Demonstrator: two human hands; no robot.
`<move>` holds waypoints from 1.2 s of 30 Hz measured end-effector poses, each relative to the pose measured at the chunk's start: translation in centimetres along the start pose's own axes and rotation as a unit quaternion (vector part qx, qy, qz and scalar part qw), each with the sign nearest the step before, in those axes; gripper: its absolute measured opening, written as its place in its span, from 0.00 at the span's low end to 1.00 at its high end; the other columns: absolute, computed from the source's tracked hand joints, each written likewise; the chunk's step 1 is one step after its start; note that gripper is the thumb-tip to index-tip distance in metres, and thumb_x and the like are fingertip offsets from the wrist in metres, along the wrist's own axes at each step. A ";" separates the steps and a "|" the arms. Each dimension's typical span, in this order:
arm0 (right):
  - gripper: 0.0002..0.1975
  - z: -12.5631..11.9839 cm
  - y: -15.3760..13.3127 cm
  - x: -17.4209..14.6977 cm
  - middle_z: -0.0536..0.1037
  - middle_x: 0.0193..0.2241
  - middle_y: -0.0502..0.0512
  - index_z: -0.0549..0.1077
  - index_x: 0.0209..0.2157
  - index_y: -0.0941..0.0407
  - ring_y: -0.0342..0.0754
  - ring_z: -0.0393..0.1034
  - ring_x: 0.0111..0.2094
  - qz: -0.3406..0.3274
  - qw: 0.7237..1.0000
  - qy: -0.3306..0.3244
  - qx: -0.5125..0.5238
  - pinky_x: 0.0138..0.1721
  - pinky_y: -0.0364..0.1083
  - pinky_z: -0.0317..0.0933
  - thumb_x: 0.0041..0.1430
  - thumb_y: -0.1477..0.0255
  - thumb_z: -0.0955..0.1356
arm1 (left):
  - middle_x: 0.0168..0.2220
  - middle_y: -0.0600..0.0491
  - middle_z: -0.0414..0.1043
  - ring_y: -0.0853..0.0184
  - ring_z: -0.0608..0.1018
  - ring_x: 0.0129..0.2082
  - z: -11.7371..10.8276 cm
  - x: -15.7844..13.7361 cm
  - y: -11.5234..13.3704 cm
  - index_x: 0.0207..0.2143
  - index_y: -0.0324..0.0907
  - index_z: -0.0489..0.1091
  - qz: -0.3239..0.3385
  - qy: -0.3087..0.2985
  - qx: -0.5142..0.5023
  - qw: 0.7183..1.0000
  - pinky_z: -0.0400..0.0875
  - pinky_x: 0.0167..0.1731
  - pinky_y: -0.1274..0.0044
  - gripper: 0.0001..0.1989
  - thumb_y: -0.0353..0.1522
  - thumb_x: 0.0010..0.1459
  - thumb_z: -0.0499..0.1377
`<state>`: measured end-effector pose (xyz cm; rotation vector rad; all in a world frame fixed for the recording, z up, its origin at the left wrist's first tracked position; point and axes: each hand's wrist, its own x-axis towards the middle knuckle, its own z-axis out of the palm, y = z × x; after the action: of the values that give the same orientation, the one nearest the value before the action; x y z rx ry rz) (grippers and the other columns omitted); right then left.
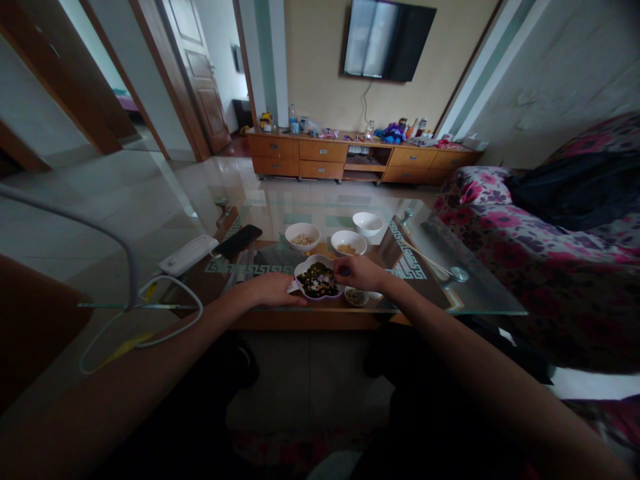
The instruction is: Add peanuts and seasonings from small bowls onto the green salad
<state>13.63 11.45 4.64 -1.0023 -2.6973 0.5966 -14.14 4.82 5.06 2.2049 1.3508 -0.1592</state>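
Dish (pixel 317 280) of dark mixed bits sits on the glass table (pixel 480 293), near its front edge. Left hand (pixel 274 289) lies flat against its rim; right hand (pixel 358 272) pinches something small over it.

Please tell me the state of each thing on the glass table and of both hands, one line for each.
left hand: flat on the table, touching the purple dish
right hand: fingers pinched over the purple dish
purple dish: full of dark mixed bits
left bowl: holds pale bits
middle bowl: holds yellowish bits
far bowl: looks empty
phone: screen dark
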 end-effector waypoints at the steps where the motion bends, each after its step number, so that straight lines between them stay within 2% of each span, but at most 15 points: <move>1: 0.02 0.0 0.0 0.0 0.79 0.29 0.52 0.76 0.33 0.57 0.42 0.67 0.26 -0.001 1.000 0.002 0.000 0.29 0.44 0.55 0.60 0.74 0.71 | 0.44 0.48 0.79 0.57 0.80 0.41 0.0 0.0 0.1 0.50 0.44 0.75 0.004 -0.001 -0.001 1.000 0.71 0.41 0.72 0.27 0.54 0.60 0.59; 9: 0.03 -1.0 -0.8 -0.3 0.81 0.29 0.52 0.78 0.34 0.57 0.43 0.70 0.28 0.020 1.000 0.005 0.019 0.31 0.43 0.57 0.59 0.73 0.71 | 0.44 0.47 0.80 0.56 0.80 0.41 0.0 -0.1 -0.1 0.51 0.44 0.76 0.001 0.005 0.002 1.000 0.72 0.42 0.73 0.28 0.55 0.60 0.59; 15: 0.04 -0.9 -0.4 -0.3 0.81 0.29 0.52 0.79 0.34 0.57 0.42 0.68 0.27 0.000 1.000 -0.017 0.001 0.30 0.44 0.56 0.59 0.74 0.70 | 0.46 0.46 0.79 0.56 0.80 0.43 0.3 0.3 -0.6 0.50 0.44 0.76 0.018 0.007 -0.002 1.000 0.71 0.45 0.72 0.28 0.55 0.60 0.60; 24: 0.04 -0.8 -0.6 -0.2 0.80 0.30 0.53 0.79 0.34 0.58 0.43 0.68 0.27 0.010 1.000 -0.012 -0.008 0.30 0.44 0.56 0.59 0.74 0.71 | 0.45 0.46 0.80 0.56 0.80 0.42 0.0 0.1 -0.4 0.49 0.43 0.76 0.023 0.002 0.002 1.000 0.71 0.41 0.72 0.28 0.55 0.60 0.59; 29: 0.06 -1.6 -0.8 -0.4 0.81 0.31 0.53 0.81 0.37 0.57 0.43 0.70 0.28 -0.001 1.000 -0.008 0.005 0.32 0.44 0.57 0.58 0.75 0.70 | 0.41 0.48 0.80 0.59 0.80 0.34 0.0 0.1 -0.2 0.50 0.44 0.76 0.006 -0.007 -0.007 1.000 0.70 0.36 0.73 0.28 0.55 0.61 0.58; 33: 0.07 -2.0 -0.9 -0.6 0.80 0.30 0.52 0.81 0.35 0.58 0.43 0.69 0.28 -0.016 1.000 -0.022 0.006 0.32 0.43 0.57 0.57 0.77 0.69 | 0.45 0.48 0.80 0.57 0.80 0.42 0.1 0.2 -0.3 0.49 0.44 0.76 0.021 0.002 -0.004 1.000 0.71 0.41 0.73 0.26 0.53 0.61 0.59; 36: 0.07 -2.0 -0.9 -0.6 0.80 0.29 0.52 0.81 0.34 0.58 0.43 0.68 0.27 -0.021 0.999 -0.028 0.003 0.32 0.44 0.56 0.56 0.77 0.70 | 0.47 0.48 0.79 0.57 0.80 0.44 0.1 0.2 -0.4 0.49 0.44 0.75 0.025 0.001 -0.007 1.000 0.71 0.43 0.73 0.25 0.53 0.61 0.60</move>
<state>14.23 10.99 6.86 -0.9384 -2.7552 0.6345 -14.34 5.06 4.71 2.2254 1.2925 -0.1292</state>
